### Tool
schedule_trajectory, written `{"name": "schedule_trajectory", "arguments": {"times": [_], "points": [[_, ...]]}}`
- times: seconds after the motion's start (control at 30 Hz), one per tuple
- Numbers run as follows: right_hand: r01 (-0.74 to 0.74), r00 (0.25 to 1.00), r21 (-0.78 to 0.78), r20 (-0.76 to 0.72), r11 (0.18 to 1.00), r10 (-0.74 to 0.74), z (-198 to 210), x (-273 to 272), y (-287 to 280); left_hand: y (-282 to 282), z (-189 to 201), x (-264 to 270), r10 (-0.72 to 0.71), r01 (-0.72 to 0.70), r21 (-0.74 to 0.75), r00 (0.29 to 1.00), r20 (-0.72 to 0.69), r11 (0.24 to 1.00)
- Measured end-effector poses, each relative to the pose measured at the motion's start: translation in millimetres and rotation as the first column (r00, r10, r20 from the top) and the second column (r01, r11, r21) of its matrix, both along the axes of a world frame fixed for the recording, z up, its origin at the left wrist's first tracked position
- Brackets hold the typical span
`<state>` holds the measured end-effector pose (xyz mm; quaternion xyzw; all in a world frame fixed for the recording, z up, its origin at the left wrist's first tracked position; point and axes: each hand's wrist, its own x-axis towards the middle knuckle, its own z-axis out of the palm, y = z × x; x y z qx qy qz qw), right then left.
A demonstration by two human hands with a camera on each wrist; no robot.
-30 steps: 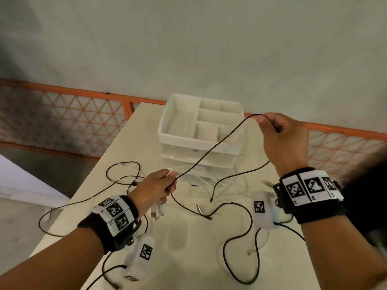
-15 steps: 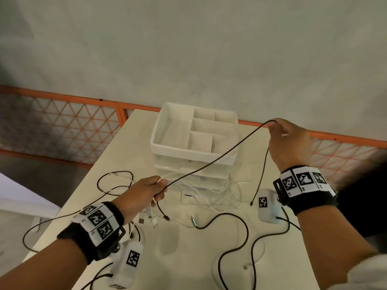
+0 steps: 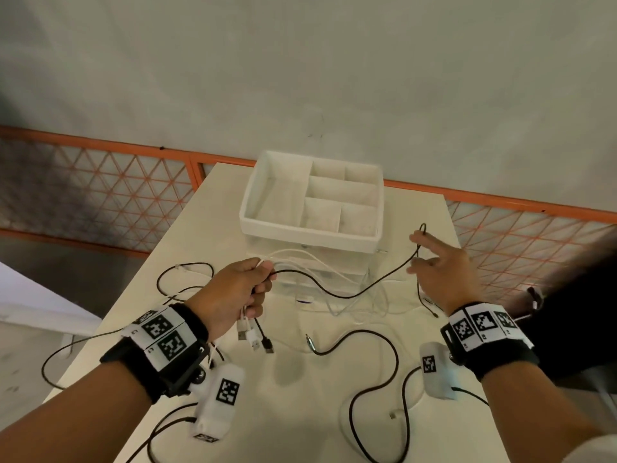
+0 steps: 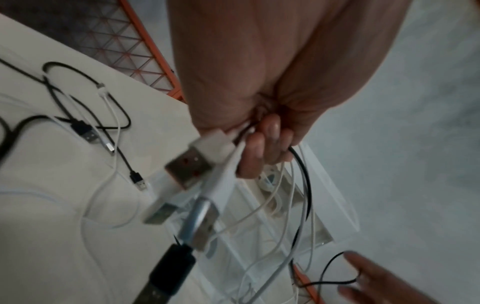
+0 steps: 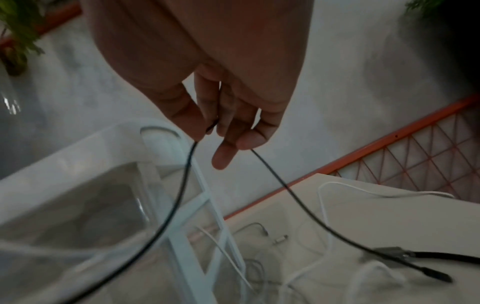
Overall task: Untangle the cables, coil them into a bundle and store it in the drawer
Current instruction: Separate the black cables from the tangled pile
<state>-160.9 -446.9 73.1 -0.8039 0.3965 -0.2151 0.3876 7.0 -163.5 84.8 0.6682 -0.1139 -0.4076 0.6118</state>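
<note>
My left hand [image 3: 240,292] grips a bunch of cables in its fist: several white ones [image 3: 310,259] and one black cable [image 3: 334,294]. Their USB plugs [image 3: 253,339] hang below the fist, large and blurred in the left wrist view [image 4: 192,162]. The black cable sags across to my right hand [image 3: 444,275], where it loops over the index finger with the thumb pinching it [image 5: 207,72]. Its free end dangles to the table. Behind both hands stands the white drawer organiser [image 3: 300,233] on the table.
More black cables lie loose on the table [image 3: 300,412], one in front [image 3: 394,359] and one at the left [image 3: 187,272]. White cables pile up before the clear drawers [image 3: 350,305]. An orange mesh fence [image 3: 100,202] runs behind the table. A plant [image 5: 18,30] shows at far left.
My right hand has come down beside the organiser and its fingers have spread. The black cable, taut between the hands before, now hangs slack. The left hand keeps its grip.
</note>
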Motion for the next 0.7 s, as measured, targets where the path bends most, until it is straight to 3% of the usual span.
{"name": "schedule_trajectory", "arguments": {"times": [0.07,0.17,0.33,0.43,0.53,0.6,0.63,0.7], "points": [[-0.014,0.998,-0.002,0.061,1.0,0.015,10.8,5.2,2.5,-1.7,-3.1,0.8,-0.007,0.002,0.071,0.998,0.066,0.997],[-0.027,0.968,-0.126,0.245,0.992,0.058,48.9,20.6,0.4,-1.6,-13.6,-0.8,-0.043,0.016,0.196,0.99,0.134,0.98],[0.032,0.896,-0.153,0.442,0.988,0.04,93.9,38.6,-5.8,0.4,-11.7,-7.8,-0.056,0.033,0.183,0.99,0.126,0.983],[0.097,0.949,-0.128,0.311,0.987,-0.052,66.1,35.1,-9.7,1.9,-2.4,-8.2,-0.026,0.017,0.11,0.996,0.083,0.994],[0.047,0.999,0.065,-0.022,0.997,-0.046,7.0,15.1,-11.2,3.3,4.4,-8.2,0.002,-0.004,0.043,0.999,0.053,0.999],[0.002,0.972,0.074,-0.236,0.997,0.016,-12.7,0.3,-1.2,4.0,6.8,-7.9,0.016,-0.016,0.01,0.999,0.031,1.0],[0.002,0.963,0.025,-0.269,1.0,0.005,-13.6,-5.6,7.9,4.1,7.3,-7.5,0.021,-0.021,0.001,1.0,0.02,1.0],[-0.016,0.993,-0.087,-0.117,0.996,0.006,-2.3,-12.2,37.0,1.7,8.6,-9.0,0.01,-0.01,-0.007,1.0,0.003,1.0]]}}
